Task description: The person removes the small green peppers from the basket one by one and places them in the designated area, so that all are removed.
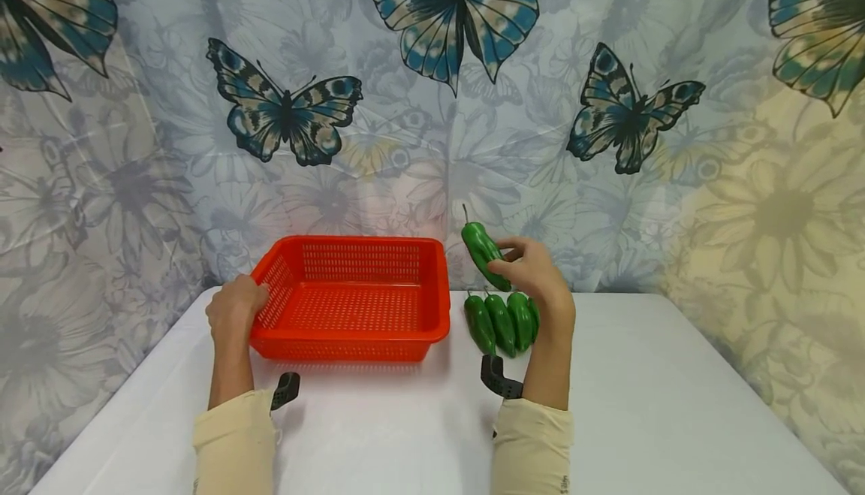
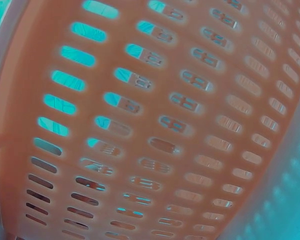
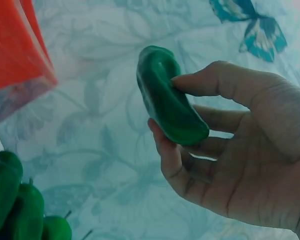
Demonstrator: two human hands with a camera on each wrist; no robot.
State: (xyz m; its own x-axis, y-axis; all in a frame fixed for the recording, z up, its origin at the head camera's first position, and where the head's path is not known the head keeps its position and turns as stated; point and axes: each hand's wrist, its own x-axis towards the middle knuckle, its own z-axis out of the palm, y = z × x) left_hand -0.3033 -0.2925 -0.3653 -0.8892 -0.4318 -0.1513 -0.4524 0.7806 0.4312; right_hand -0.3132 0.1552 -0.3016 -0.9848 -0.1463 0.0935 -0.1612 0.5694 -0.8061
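In the head view my right hand (image 1: 537, 270) pinches a green pepper (image 1: 481, 251) between thumb and fingers, its stem pointing up. The pepper is held above several other green peppers (image 1: 501, 322) that lie in a row on the table. The right wrist view shows the held pepper (image 3: 167, 97) with the thumb on one side and fingers on the other. My left hand (image 1: 235, 306) grips the left rim of a red plastic basket (image 1: 351, 351). Nothing lies inside the basket. Its slotted wall (image 2: 140, 115) fills the left wrist view, where the left hand is hidden.
A white-covered table (image 1: 378, 435) carries the basket on the left and the row of peppers right of it. Directly behind the table hangs a butterfly-and-flower cloth (image 1: 405, 187). A dark wrist strap piece (image 1: 500, 381) sits at the right cuff.
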